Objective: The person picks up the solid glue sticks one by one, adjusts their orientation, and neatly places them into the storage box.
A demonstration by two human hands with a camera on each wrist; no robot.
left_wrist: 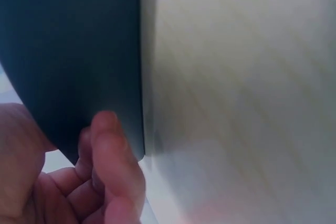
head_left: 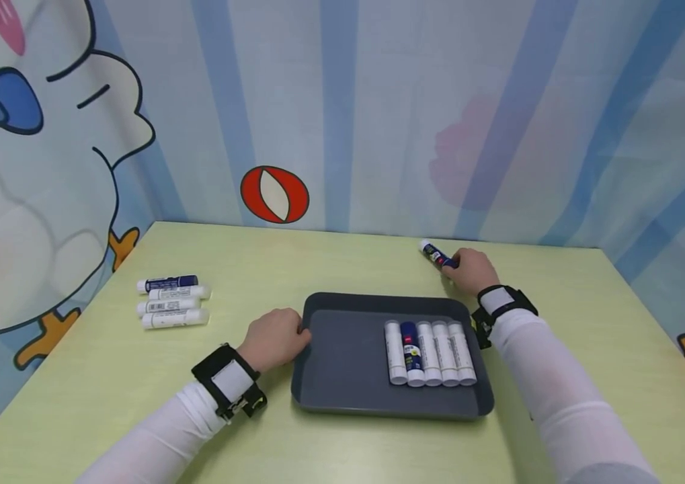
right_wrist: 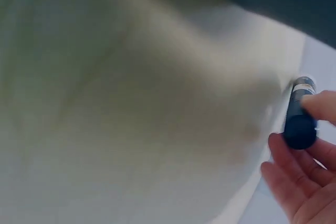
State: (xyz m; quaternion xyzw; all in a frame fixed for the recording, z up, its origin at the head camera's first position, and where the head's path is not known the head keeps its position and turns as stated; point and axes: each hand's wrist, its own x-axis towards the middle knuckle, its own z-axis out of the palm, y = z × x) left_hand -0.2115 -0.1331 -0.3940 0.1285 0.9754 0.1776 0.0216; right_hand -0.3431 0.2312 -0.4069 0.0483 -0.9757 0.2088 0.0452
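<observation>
At the back right of the table, my right hand (head_left: 474, 270) pinches a dark blue glue stick (head_left: 437, 254) with a white end. In the right wrist view the thumb lies on top of this glue stick (right_wrist: 301, 116), with the fingers beneath. My left hand (head_left: 275, 338) grips the left rim of a grey tray (head_left: 342, 363), thumb over the edge and fingers against the outside of the tray wall (left_wrist: 79, 51). Inside the tray's right half, several white glue sticks (head_left: 431, 353) lie side by side with a blue glue stick (head_left: 412, 354) among them.
On the table's left lies a stacked row of glue sticks: a blue one (head_left: 168, 284) farthest back and three white ones (head_left: 173, 318) in front. A printed curtain (head_left: 378, 121) hangs right behind the back edge of the pale yellow table (head_left: 245, 262).
</observation>
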